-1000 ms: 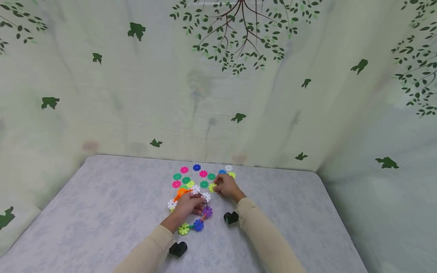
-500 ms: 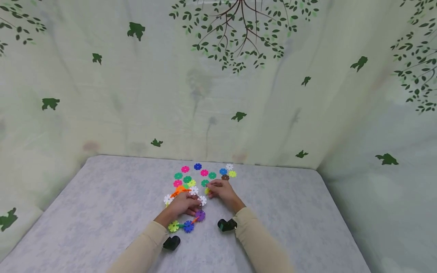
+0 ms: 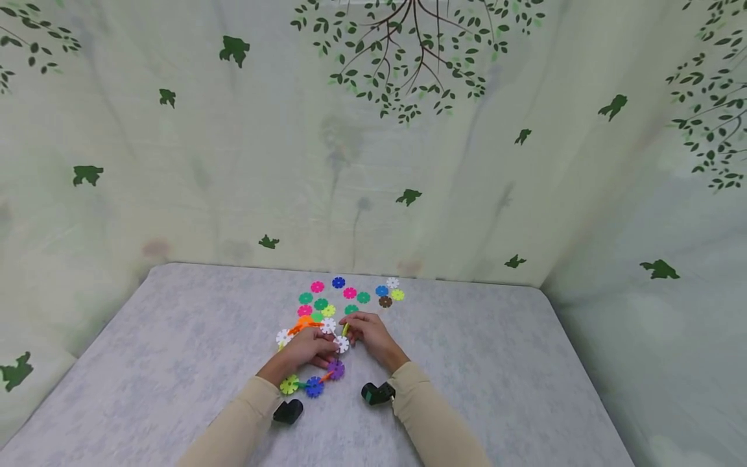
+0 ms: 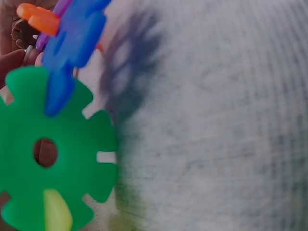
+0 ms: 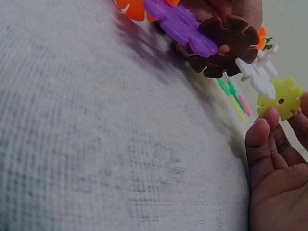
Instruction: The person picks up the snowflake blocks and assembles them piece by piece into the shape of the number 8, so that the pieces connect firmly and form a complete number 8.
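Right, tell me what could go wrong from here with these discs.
The yellow notched plastic disc is pinched near its edge in the fingers of the right hand, so it may slip if pressed into the white notched plastic disc.
The brown notched plastic disc and purple notched plastic disc appear joined only at slots, so pushing could pop them apart.
The green notched plastic disc just beyond the right hand could get nudged.

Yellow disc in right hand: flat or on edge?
On edge: head view shows yellow disc as a thin sliver, pinched by right hand.
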